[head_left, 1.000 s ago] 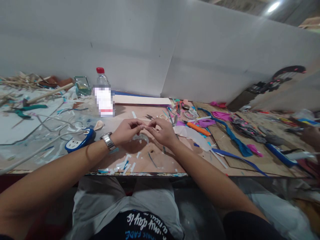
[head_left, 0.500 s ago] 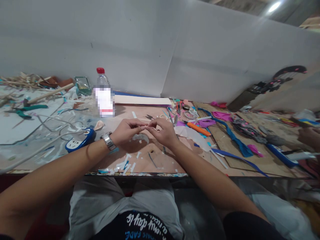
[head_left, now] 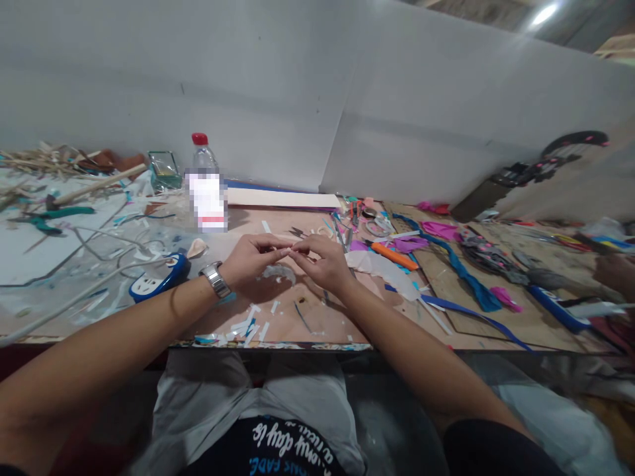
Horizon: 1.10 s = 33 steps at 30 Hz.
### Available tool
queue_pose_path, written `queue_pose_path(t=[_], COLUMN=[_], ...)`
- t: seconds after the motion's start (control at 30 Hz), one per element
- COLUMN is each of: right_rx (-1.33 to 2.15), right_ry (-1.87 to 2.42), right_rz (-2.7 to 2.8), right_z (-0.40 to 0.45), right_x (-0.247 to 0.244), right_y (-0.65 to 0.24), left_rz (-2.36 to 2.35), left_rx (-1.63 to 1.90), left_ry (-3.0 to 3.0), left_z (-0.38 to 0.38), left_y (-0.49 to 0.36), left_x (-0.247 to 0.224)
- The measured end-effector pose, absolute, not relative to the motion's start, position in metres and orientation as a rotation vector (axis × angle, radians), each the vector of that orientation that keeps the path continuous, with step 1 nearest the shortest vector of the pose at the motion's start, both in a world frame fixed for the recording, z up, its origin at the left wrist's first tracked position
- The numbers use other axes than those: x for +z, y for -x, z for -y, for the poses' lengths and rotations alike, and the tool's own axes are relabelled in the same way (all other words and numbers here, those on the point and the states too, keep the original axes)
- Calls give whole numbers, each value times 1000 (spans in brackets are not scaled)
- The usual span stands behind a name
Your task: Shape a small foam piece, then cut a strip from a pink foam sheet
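Note:
My left hand [head_left: 251,261] and my right hand [head_left: 325,262] meet over the middle of the table [head_left: 317,330]. Thumb and fingers of each are pinched together, their tips touching. Whatever lies between them is small and mostly covered by the fingers, so I cannot make it out. On the tabletop just below is a pale curved scrap [head_left: 284,273]. To the right of my right hand lies a curved white strip with a frilled edge [head_left: 381,270]. Beyond it is an orange-handled tool [head_left: 394,256].
A red-capped bottle [head_left: 205,158] stands behind my left hand. A blue-and-white power strip [head_left: 156,277] with cables lies left, near green-handled pliers [head_left: 47,221]. Paper scraps [head_left: 251,324] litter the front. Blue ribbon [head_left: 459,264] lies right; another person's hand [head_left: 612,271] shows at the far right edge.
Both hands stay in nearly the same place, pinched together. Their fingers have shifted only slightly. My legs below the table have moved a little.

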State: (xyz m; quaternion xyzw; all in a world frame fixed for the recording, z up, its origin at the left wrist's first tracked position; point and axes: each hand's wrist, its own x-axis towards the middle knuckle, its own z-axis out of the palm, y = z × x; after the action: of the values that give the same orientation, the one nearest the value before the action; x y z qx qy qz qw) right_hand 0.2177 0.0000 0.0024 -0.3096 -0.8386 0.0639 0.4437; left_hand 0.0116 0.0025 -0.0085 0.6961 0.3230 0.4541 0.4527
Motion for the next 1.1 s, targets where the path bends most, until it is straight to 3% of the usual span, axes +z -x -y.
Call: queue_pose_path(t=[0.3, 1.1], right_rx=[185, 144], right_ry=[820, 921], right_rz=[2094, 2153], right_z=[3, 1], right_x=[3, 3], right_y=[-217, -219], left_rz=[-967, -980], left_rx=[1232, 1136], left_ry=[-1903, -1944], left_z=[0, -2], left_y=[-12, -11], left_x=[-9, -12])
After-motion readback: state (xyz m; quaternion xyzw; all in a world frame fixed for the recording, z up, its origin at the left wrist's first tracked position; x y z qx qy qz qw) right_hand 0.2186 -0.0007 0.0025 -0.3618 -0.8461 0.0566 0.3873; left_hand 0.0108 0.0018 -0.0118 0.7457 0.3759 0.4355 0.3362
